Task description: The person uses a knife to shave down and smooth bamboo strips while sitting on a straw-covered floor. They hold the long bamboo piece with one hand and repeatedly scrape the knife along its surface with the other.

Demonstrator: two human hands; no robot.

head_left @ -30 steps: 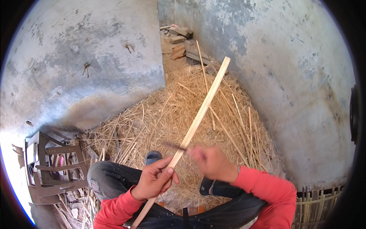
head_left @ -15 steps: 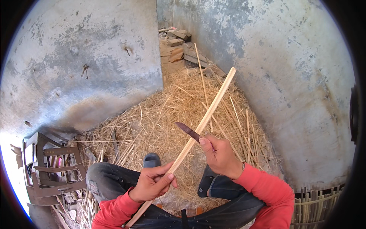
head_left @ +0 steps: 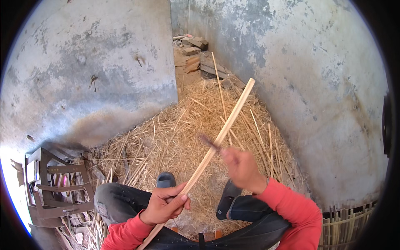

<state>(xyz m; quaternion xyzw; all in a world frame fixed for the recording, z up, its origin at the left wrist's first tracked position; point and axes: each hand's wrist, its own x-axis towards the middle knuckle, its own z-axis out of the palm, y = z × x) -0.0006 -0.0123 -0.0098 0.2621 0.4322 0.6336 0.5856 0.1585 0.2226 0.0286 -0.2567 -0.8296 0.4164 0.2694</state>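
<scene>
A long, pale split strip that looks like bamboo slants from my lap up to the right. My left hand is closed round its lower part, thumb on top. My right hand, smeared by motion, grips a dark knife whose blade lies across the strip at about mid-length. The blade's tip points up to the left and is blurred. The knife's handle is hidden inside my right fist. Below both hands are my bent legs in dark trousers.
Shavings cover the floor, with several loose strips on them. A broken dark chair frame leans at the left. Bricks lie at the back between grey walls. A slatted basket stands at the lower right.
My right hand and the knife have shifted slightly down along the strip and are now blurred. The strip's upper end sits a little lower; my left hand keeps its hold.
</scene>
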